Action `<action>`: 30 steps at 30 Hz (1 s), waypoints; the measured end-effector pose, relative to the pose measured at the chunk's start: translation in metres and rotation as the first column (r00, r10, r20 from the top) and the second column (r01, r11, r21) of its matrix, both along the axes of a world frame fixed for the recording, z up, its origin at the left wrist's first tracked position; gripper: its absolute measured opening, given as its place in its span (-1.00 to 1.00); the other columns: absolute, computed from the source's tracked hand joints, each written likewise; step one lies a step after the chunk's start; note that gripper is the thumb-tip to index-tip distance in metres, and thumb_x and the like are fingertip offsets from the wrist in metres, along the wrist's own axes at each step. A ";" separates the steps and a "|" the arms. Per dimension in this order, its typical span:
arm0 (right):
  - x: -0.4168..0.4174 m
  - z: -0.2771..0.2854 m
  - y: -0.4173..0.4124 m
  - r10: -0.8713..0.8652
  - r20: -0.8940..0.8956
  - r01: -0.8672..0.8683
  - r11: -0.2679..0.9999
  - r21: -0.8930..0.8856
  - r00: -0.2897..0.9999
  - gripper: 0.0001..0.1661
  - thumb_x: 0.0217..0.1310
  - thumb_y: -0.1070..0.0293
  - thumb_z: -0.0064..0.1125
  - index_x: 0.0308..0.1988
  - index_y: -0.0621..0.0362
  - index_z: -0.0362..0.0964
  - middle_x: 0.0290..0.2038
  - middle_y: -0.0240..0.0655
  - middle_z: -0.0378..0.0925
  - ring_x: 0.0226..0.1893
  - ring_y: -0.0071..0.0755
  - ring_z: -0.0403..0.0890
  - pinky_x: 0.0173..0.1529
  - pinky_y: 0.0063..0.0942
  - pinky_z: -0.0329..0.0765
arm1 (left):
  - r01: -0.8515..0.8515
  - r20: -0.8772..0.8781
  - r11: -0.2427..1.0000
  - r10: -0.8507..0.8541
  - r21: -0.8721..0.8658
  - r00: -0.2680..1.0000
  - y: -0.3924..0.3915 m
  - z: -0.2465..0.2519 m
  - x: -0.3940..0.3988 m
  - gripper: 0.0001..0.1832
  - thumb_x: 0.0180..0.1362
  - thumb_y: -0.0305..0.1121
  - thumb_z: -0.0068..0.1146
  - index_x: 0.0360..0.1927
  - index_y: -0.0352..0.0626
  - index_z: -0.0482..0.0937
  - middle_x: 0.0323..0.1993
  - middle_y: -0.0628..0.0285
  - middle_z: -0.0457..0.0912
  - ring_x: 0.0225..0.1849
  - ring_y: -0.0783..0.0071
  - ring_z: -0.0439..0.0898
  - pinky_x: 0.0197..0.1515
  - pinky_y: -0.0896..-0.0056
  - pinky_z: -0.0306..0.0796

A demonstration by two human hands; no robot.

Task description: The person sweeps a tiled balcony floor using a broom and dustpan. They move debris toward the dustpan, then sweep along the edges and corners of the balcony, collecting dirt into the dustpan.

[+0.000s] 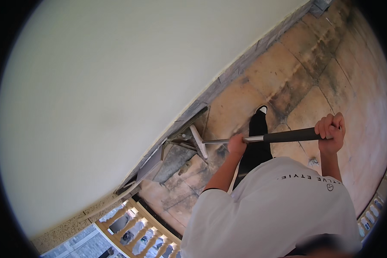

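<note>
A long-handled floor brush with a white head (198,142) reaches from my hands towards the foot of the wall. Its bristles face a corner with grey slabs and thin strips. My left hand (237,144) is closed around the metal pole (254,139) nearer the brush head. At the other end, my right hand (331,133) grips the end of the black foam sleeve (292,135). A small pale object (184,168) lies on the floor close to the brush head; its kind is unclear.
A pale wall (100,96) with a grey tile skirting (232,72) runs diagonally across the view. Stained tan tiles (271,71) cover the floor. Cream balusters (138,230) edge the lower left, and another balustrade (372,213) stands at the lower right. My shoe (262,110) is beyond the pole.
</note>
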State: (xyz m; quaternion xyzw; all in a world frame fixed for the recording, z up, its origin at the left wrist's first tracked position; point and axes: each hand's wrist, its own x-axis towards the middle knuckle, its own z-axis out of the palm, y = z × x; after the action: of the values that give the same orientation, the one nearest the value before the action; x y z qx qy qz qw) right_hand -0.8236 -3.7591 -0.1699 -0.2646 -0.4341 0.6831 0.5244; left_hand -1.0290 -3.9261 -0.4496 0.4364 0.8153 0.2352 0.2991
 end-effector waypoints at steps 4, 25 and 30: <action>-0.012 -0.006 0.017 0.049 -0.010 -0.049 0.999 0.021 0.999 -0.78 -0.06 0.51 -0.14 -0.52 0.04 -0.04 -0.67 -0.39 0.13 -0.69 -0.53 0.18 -0.49 -0.47 0.29 | -0.129 -0.033 0.991 0.129 -0.018 0.991 0.021 -0.006 0.007 -0.88 -0.15 -0.37 0.09 -0.63 -0.14 0.41 -0.53 0.07 0.49 -0.40 0.02 0.46 -0.39 0.06 0.31; 0.115 0.053 -0.035 -0.585 0.115 0.584 0.810 0.039 0.803 -0.78 0.00 0.50 -0.17 -0.55 0.02 -0.03 -0.67 -0.45 0.08 -0.67 -0.58 0.14 -0.46 -0.55 0.21 | 0.490 0.098 0.869 -0.494 0.064 0.864 0.074 0.032 0.087 -0.95 -0.23 -0.47 0.13 -0.62 -0.15 0.49 -0.51 0.07 0.53 -0.34 0.08 0.51 -0.38 0.07 0.37; 0.088 0.028 -0.011 -0.484 0.079 0.487 0.873 -0.033 0.872 -0.77 -0.03 0.52 -0.11 -0.52 0.04 -0.03 -0.68 -0.43 0.08 -0.69 -0.56 0.16 -0.50 -0.53 0.27 | 0.454 0.123 0.888 -0.444 -0.071 0.887 0.058 0.024 0.068 -0.94 -0.19 -0.41 0.12 -0.57 -0.11 0.51 -0.51 0.09 0.53 -0.34 0.09 0.52 -0.36 0.08 0.38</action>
State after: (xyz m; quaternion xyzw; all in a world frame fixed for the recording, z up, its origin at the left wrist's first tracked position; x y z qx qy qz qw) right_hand -0.7358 -3.7697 -0.1420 -0.4016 -0.3534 0.5313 0.6569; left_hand -0.9606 -3.8685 -0.4253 0.5854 0.6859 0.1418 0.4083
